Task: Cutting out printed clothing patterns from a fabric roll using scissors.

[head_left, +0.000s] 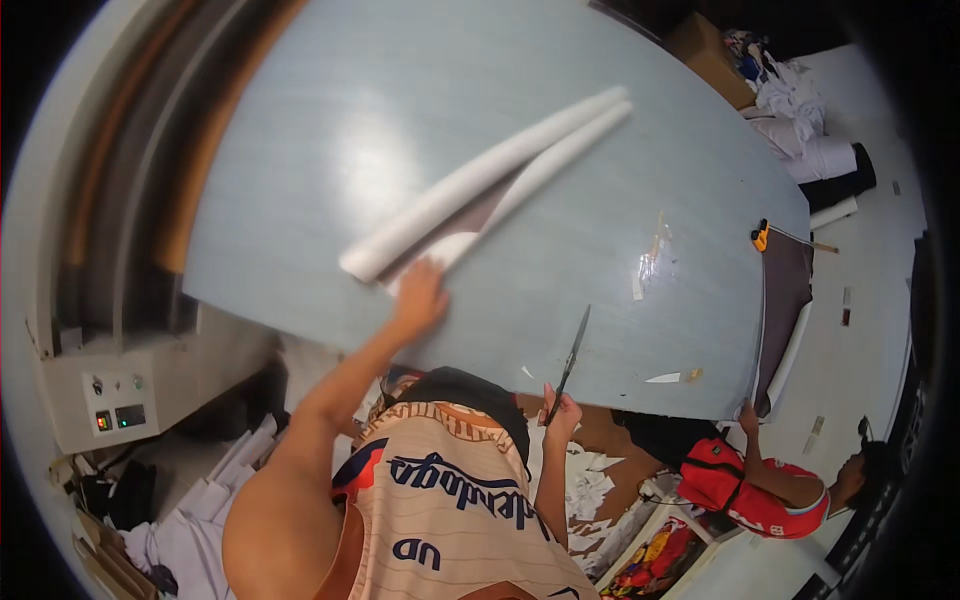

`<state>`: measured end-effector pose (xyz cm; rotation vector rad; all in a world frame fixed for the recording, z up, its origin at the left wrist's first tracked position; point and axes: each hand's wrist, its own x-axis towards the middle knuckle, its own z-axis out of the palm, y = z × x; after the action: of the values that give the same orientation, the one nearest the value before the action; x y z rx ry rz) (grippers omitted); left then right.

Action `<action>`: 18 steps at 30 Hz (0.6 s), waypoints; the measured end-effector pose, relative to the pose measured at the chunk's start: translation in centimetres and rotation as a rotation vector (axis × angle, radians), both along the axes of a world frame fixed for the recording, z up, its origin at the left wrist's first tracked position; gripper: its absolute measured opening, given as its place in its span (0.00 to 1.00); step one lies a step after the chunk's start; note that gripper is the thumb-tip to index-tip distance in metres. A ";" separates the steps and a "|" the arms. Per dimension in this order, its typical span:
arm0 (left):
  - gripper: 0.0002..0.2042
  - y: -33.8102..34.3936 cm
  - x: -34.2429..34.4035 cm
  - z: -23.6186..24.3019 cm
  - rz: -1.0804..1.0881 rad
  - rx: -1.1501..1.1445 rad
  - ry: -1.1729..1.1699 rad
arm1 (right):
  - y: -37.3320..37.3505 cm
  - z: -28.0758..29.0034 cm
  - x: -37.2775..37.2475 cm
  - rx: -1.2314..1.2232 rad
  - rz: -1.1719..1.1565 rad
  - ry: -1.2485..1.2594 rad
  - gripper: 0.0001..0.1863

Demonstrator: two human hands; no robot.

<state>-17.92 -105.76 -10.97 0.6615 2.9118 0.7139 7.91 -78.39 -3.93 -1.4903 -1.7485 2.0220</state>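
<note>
A white sheet [450, 218] with a dark brownish inner side lies slantwise on the grey-blue tabletop, both long edges curled into rolls. At its near end my left hand [422, 298] has its fingers closed on the sheet, slightly smeared by motion. Close to the table's front edge, my right hand [563, 412] grips dark scissors [574, 350] by the handles. Their blades are together and point away from me over the tabletop.
To the right lie clear scraps [648, 272], a small blade-like piece [672, 378] and a yellow-black tape measure [761, 236]. A person in red [752, 490] stands at the right edge beside a dark sheet [785, 300]. A large machine [130, 390] borders the left.
</note>
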 end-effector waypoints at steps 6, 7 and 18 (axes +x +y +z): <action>0.37 6.3 -0.6 -2.3 0.139 -0.100 -0.025 | -0.5 -1.2 -1.0 -0.010 0.035 0.051 0.17; 0.37 6.5 -0.6 -2.8 0.144 -0.094 0.014 | -0.6 -1.2 -0.9 -0.005 0.033 0.036 0.17; 0.35 1.8 -4.9 -4.0 -0.429 -0.127 0.038 | -1.1 -0.9 -1.7 0.048 0.115 -0.060 0.12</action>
<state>-22.85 -104.01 -14.93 1.2376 2.6720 0.4644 6.24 -79.53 -4.83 -1.4839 -1.9344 1.9910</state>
